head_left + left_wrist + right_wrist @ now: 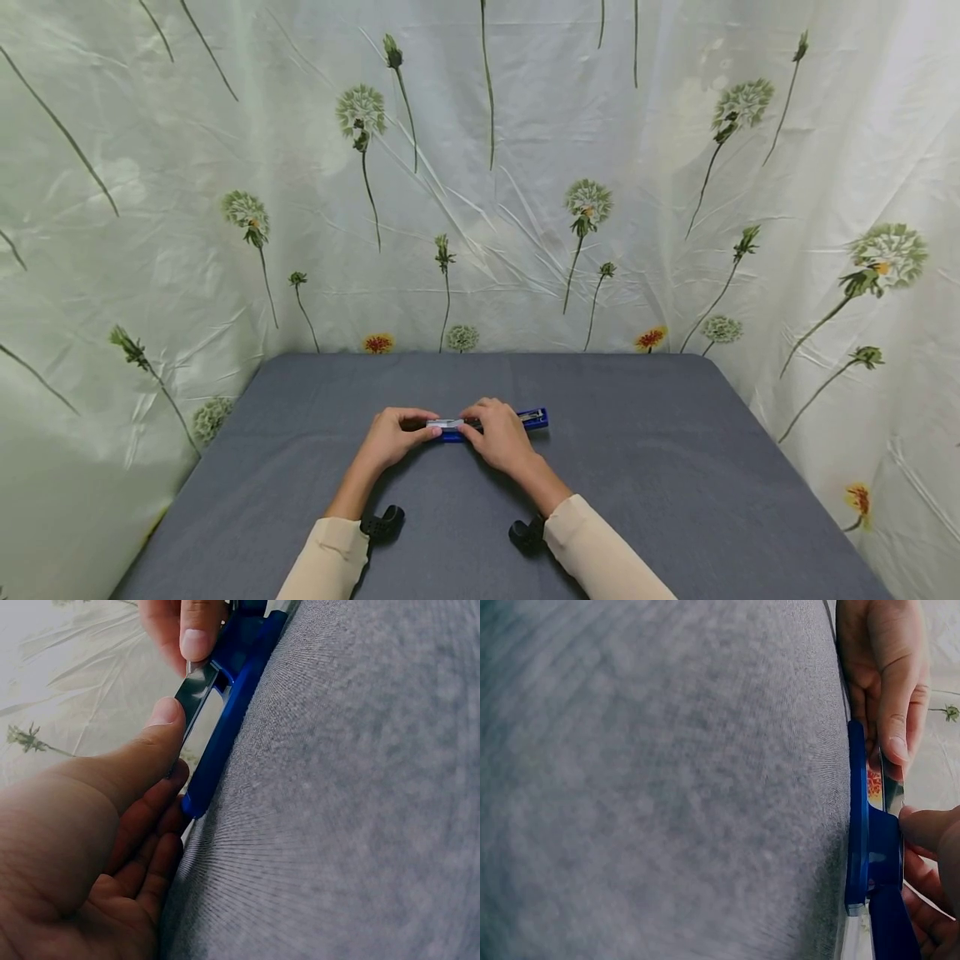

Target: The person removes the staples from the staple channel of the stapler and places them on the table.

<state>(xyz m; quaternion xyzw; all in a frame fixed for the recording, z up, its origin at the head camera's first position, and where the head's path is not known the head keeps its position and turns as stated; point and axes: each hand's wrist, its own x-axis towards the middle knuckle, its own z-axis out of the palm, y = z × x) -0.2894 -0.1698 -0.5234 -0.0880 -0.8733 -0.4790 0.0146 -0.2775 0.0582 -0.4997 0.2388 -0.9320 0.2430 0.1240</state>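
A blue stapler (pixel 453 437) lies on the grey cloth, its cover (pixel 534 418) swung back to the right and its metal magazine (pixel 196 691) exposed above the base (pixel 229 739). My left hand (pixel 390 437) pinches the free end of the magazine, with the thumb on the near side and fingers on the far side. Around the stapler's middle, my right hand (pixel 501 435) has its thumb (pixel 924 826) and fingertips at the magazine. A sliver of shiny metal shows under the right fingertips in the left wrist view; I cannot tell whether it is a staple strip.
The grey cloth-covered table (pixel 637 467) spreads around both hands. A pale curtain (pixel 495 208) printed with dandelions hangs behind the table and at both sides. Black wrist camera mounts (pixel 384 525) sit at both sleeve cuffs.
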